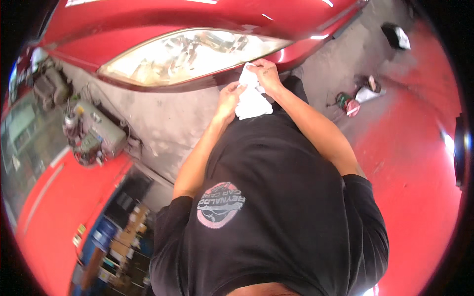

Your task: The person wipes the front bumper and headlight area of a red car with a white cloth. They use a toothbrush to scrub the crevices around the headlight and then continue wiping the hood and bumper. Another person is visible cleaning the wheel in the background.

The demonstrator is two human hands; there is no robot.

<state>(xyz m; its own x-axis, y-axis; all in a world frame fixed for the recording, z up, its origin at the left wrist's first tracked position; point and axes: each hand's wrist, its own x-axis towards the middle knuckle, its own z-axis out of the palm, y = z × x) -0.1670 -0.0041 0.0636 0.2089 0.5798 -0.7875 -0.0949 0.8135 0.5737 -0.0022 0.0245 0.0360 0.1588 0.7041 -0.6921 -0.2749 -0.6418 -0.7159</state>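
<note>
A white cloth [253,101] hangs between my two hands, bunched at the top and looser below, close in front of my black shirt. My left hand [228,100] pinches its left side between thumb and fingers. Higher up, my right hand [267,75] grips the cloth's upper end with bent fingers. Just beyond my hands is the headlight [187,58] of a red car [163,17], a long clear lens that tapers to a point at the right. Both hands are apart from the lens, near its lower edge.
On the left, a grey-green tank machine [101,129] stands on the concrete floor [163,121] by a red vehicle [74,192]. Shelves with boxes [131,229] are at lower left. Another red car panel [410,182] fills the right side, with a rag [351,106] and a black box [395,37] near it.
</note>
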